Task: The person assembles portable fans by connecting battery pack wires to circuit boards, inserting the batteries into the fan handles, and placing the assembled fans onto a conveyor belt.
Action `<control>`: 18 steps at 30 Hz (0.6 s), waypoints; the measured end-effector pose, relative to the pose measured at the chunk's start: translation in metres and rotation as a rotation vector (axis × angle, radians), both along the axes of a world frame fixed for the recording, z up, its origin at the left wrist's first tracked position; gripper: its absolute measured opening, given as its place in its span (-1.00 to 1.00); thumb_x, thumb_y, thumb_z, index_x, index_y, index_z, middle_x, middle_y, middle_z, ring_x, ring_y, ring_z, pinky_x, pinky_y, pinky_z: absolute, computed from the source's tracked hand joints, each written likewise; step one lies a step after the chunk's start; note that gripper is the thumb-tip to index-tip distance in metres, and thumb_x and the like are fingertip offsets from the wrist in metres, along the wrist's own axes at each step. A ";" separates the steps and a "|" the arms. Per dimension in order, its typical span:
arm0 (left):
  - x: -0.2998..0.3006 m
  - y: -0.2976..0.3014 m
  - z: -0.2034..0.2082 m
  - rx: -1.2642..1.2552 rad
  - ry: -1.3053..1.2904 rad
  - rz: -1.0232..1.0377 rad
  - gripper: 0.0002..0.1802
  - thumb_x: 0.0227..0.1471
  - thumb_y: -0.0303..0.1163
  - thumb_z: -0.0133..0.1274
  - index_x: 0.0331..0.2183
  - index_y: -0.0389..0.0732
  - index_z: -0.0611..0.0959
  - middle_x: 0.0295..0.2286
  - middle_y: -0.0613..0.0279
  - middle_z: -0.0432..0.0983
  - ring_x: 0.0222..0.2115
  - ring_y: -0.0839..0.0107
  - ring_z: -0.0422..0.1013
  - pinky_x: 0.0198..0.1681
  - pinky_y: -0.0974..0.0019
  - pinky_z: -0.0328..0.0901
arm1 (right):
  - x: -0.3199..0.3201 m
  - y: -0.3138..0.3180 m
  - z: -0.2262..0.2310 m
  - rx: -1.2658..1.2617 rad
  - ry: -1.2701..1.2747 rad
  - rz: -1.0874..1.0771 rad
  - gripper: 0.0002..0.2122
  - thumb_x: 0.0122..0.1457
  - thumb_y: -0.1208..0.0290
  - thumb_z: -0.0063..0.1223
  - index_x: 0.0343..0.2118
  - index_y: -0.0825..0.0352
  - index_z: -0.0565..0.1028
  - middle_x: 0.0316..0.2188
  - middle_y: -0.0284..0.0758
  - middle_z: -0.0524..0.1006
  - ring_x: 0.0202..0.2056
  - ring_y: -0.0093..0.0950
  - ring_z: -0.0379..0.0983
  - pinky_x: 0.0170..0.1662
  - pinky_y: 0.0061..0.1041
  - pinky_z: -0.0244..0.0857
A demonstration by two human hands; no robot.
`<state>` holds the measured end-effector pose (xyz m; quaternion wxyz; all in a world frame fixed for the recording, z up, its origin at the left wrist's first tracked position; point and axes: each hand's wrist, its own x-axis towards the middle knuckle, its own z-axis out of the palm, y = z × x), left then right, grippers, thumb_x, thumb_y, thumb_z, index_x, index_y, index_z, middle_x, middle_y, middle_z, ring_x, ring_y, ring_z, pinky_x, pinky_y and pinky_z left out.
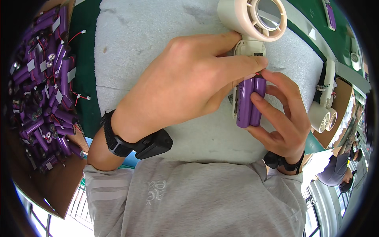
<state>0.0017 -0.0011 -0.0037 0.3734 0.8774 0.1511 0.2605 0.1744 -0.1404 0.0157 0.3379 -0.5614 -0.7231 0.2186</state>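
Purple two-cell battery pack (252,102) held at an open fan handle (235,104)

The right hand (286,114) has its grip closed around the pack, digits pressing its face, side and lower end. The left hand (193,75) arches over the pack's upper end, fingertips beside a short bit of red wire (257,74); whether that grip pinches the wire cannot be told, as the hand itself hides it. Another of its fingers reaches to the neck below the round head (272,19) of the cream handheld fan.

The pack stands lengthwise along the handle, covering most of it. Beneath lies a white foam pad (205,136) on a green tabletop (86,75).

Farther left, a cardboard box (59,189) holds a heap of purple battery packs (65,89), some trailing red wires with white connectors. To the right, a second cream fan (320,114) lies near another cardboard box (341,96); a lone purple pack (331,16) sits at upper right.
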 end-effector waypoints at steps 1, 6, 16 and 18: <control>0.000 0.000 0.001 -0.009 0.000 0.000 -0.69 -0.11 -0.51 0.19 -0.21 -0.17 0.69 -0.35 0.02 0.57 -0.49 0.24 0.52 -0.48 0.36 0.40 | 0.002 -0.001 0.000 -0.001 0.001 0.000 -0.52 -0.27 0.43 0.40 -0.21 0.48 0.54 -0.03 0.08 0.41 -0.05 0.01 0.39 -0.16 -0.24 0.48; 0.000 0.001 -0.001 -0.021 -0.002 -0.002 -0.70 -0.10 -0.53 0.18 -0.21 -0.18 0.69 -0.35 0.01 0.57 -0.47 0.23 0.53 -0.47 0.35 0.41 | 0.005 -0.002 0.004 -0.001 -0.137 0.040 -0.50 -0.25 0.30 0.35 -0.20 0.47 0.55 -0.03 0.07 0.44 -0.04 0.00 0.39 -0.10 -0.22 0.42; -0.002 0.001 0.001 -0.051 0.020 -0.011 -0.69 -0.13 -0.56 0.21 -0.23 -0.20 0.70 -0.32 0.01 0.58 -0.48 0.24 0.54 -0.47 0.36 0.42 | 0.003 -0.005 0.003 -0.019 -0.213 0.013 -0.52 -0.26 0.24 0.32 -0.25 0.46 0.56 -0.03 0.06 0.45 -0.04 0.02 0.40 -0.06 -0.17 0.37; -0.002 0.002 0.003 -0.054 0.029 -0.006 -0.69 -0.14 -0.56 0.22 -0.24 -0.20 0.70 -0.32 0.01 0.59 -0.48 0.25 0.54 -0.47 0.36 0.42 | 0.004 -0.005 0.000 -0.001 -0.202 0.013 -0.53 -0.26 0.25 0.33 -0.26 0.45 0.56 -0.03 0.07 0.45 -0.05 0.02 0.40 -0.07 -0.17 0.38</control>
